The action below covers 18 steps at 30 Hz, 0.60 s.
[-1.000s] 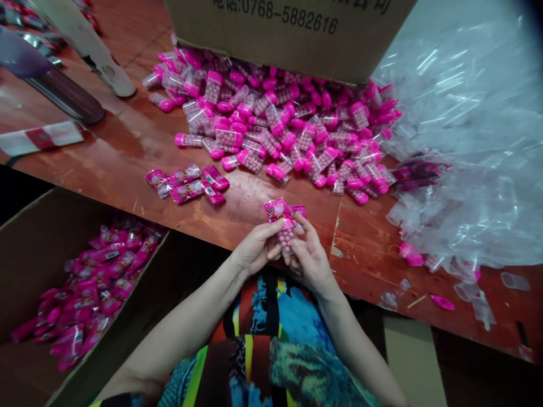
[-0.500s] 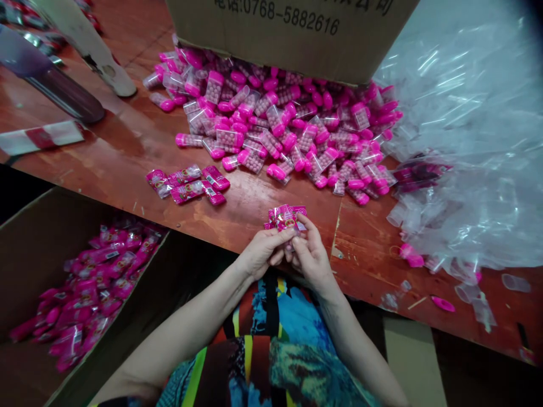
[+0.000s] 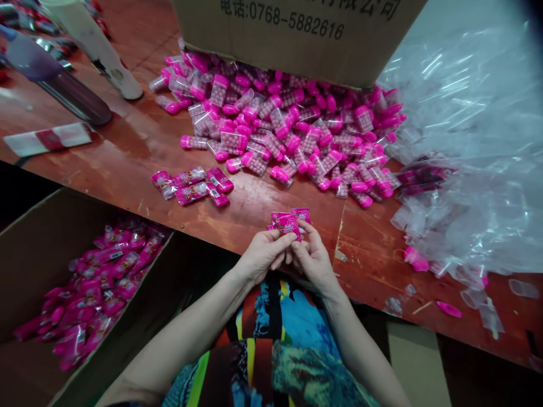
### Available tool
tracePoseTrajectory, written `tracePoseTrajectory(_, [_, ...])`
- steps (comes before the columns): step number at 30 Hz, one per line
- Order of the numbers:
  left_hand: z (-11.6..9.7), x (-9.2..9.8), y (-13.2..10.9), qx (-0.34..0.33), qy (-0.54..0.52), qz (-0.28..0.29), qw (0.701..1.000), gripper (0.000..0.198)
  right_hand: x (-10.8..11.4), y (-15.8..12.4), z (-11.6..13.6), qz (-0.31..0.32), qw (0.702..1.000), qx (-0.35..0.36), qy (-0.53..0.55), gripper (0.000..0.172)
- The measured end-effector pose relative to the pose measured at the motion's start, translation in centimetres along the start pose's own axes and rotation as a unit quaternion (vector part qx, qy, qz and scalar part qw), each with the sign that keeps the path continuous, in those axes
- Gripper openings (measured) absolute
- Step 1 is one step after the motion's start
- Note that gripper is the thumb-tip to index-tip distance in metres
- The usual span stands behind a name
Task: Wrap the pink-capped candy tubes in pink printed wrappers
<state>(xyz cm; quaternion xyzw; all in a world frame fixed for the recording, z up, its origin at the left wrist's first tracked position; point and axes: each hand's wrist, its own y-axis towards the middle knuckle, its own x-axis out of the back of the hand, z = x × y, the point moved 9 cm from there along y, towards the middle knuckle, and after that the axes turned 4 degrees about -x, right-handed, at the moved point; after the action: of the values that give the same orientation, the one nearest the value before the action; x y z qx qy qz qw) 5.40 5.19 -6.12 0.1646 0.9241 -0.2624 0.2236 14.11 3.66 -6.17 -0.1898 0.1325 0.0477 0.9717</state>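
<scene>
In front of my lap, at the table edge, both hands meet around a small pink printed sleeve (image 3: pixel 289 225). My left hand (image 3: pixel 267 253) pinches it from the left, thumb across its lower part. From the right, my right hand (image 3: pixel 311 254) grips its lower end, fingers curled behind. Whether a candy bottle sits inside is hidden by the fingers. Just behind it more pink printed sleeves (image 3: pixel 302 214) lie at the table edge. To the left, several pink-wrapped bottles (image 3: pixel 192 192) rest together on the table.
A heap of clear candy bottles with pink caps (image 3: pixel 275 130) spreads below a large cardboard box (image 3: pixel 280 39). Clear plastic bags (image 3: pixel 466 203) cover the right side. Wrapped bottles fill part of an open carton (image 3: pixel 25 226) at lower left. A drink bottle (image 3: pixel 80 96) stands at upper left.
The piece between my hands now shows a flat pink face with a swirl print instead of its earlier shiny front. The whole view has shifted slightly.
</scene>
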Motion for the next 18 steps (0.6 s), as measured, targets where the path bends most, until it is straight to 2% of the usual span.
tracePoseTrajectory(4, [-0.9,1.5,-0.4,-0.001,-0.009,-0.023,1.000,0.040,0.5,0.7,-0.2,0.009,0.997,0.021,-0.071,0.062])
tracePoseTrajectory(5, [-1.8,2.6,-0.5,-0.010,-0.017,-0.043,0.999,0.040,1.3,0.9,0.2,-0.007,0.993,0.039,-0.108,0.058])
tracePoseTrajectory(7, [-4.1,5.6,-0.8,-0.045,-0.050,-0.108,0.992,0.042,3.8,1.3,1.6,-0.085,0.970,0.088,-0.209,0.048])
tracePoseTrajectory(9, [-6.1,8.6,-1.1,-0.080,-0.110,-0.173,0.976,0.047,6.1,1.6,3.5,-0.182,0.912,0.133,-0.343,0.040])
tracePoseTrajectory(11, [-6.2,10.5,-1.1,-0.056,-0.142,-0.216,0.964,0.054,6.7,2.2,4.8,-0.226,0.832,0.161,-0.480,0.035])
tracePoseTrajectory(13, [-5.1,10.8,-1.1,-0.012,-0.141,-0.239,0.961,0.057,6.2,3.3,5.1,-0.232,0.759,0.165,-0.585,0.029])
tracePoseTrajectory(15, [-3.9,9.8,-0.8,0.005,-0.113,-0.238,0.965,0.054,5.7,4.1,4.9,-0.239,0.716,0.157,-0.636,0.023])
tracePoseTrajectory(16, [-3.5,8.9,-0.6,-0.004,-0.090,-0.229,0.969,0.050,5.6,4.2,4.9,-0.242,0.712,0.159,-0.640,0.021])
tracePoseTrajectory(18, [-3.4,6.7,0.0,-0.041,-0.029,-0.201,0.978,0.042,5.0,4.0,5.1,-0.233,0.740,0.184,-0.604,0.019])
